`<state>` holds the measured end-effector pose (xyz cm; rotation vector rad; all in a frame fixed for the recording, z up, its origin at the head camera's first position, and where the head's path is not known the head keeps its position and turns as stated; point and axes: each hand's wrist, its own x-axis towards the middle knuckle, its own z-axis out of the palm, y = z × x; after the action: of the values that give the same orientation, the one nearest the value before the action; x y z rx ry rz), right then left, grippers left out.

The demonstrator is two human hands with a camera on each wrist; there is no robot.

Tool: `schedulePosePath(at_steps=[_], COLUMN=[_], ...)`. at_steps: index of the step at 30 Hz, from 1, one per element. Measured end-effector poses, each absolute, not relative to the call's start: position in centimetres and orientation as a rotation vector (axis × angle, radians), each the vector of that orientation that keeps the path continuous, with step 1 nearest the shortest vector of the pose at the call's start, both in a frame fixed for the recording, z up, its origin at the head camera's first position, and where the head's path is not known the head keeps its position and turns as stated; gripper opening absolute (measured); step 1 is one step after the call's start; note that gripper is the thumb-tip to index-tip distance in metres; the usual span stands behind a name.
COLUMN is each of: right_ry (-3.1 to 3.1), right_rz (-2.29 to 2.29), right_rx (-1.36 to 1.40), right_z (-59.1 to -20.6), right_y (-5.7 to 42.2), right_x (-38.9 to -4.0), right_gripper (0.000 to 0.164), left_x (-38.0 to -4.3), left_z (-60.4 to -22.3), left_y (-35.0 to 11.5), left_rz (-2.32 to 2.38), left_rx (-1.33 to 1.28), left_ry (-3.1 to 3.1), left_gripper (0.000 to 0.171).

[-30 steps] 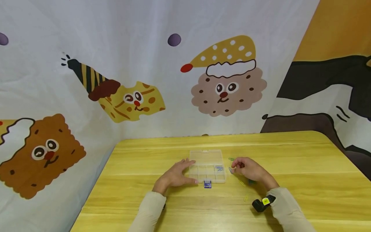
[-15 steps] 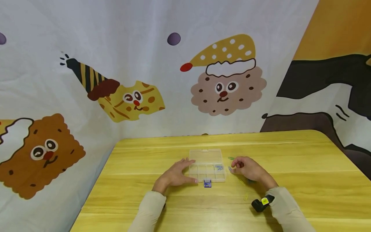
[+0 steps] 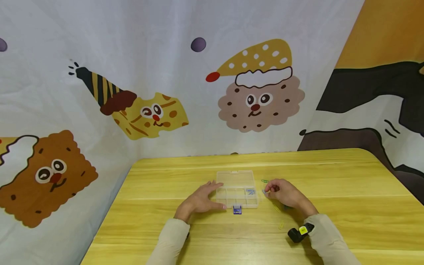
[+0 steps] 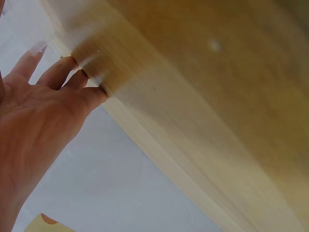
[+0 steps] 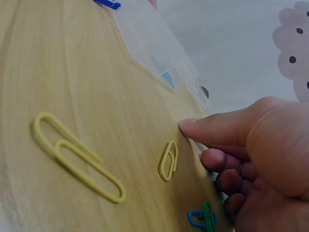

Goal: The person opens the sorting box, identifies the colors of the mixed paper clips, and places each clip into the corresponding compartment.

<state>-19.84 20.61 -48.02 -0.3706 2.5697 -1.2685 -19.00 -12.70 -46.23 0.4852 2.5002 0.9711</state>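
A clear plastic compartment box (image 3: pixel 232 201) lies with its lid laid back, a blue latch (image 3: pixel 237 210) at its front. My left hand (image 3: pixel 201 198) rests along its left side, fingers spread, thumb at the front corner. Several blue paper clips (image 3: pixel 250 192) sit in a right-hand compartment. To the right of the box, my right hand (image 3: pixel 285 193) pinches a blue paper clip (image 3: pixel 264 192) between thumb and fingertips. The right wrist view shows the thumb over the table, with the clip mostly hidden by the fingers.
A green paper clip (image 3: pixel 264 181) lies beyond the right hand. Two yellow paper clips (image 5: pixel 77 159) lie nearer the front of the wooden table (image 3: pixel 212 243). Beneath the right palm are a green and a blue clip (image 5: pixel 195 220). A printed cloth (image 3: pixel 159 44) hangs behind the table.
The blue paper clip at the right fingertips has shifted and turned slightly as the fingers move over it. The left hand and the box keep their places.
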Motion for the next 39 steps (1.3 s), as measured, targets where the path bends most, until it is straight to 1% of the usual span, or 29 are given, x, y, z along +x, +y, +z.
schedulePosePath(at_steps=[6, 18, 26, 39], right_ry=[2.582, 2.613, 2.635, 2.721], right_rz=[-1.262, -1.23, -1.206, -1.073], right_rx=[-0.364, -0.353, -0.326, -0.337], right_z=[-48.01, -48.11, -48.1, -47.9], right_y=[20.61, 20.41, 20.2, 19.7], right_x=[-19.84, -19.84, -19.68, -19.55], right_gripper=[0.003, 0.009, 0.006, 0.007], left_x=[-19.02, -19.05, -19.03, -19.11], left_z=[-46.18, -46.15, -46.13, -46.3], left_y=[-12.74, -12.82, -12.75, -12.82], left_rz=[0.963, 0.96, 0.963, 0.98], left_rx=[0.482, 0.467, 0.461, 0.466], left_ry=[2.499, 2.5, 2.5, 2.49], left_gripper=[0.084, 0.085, 0.085, 0.085])
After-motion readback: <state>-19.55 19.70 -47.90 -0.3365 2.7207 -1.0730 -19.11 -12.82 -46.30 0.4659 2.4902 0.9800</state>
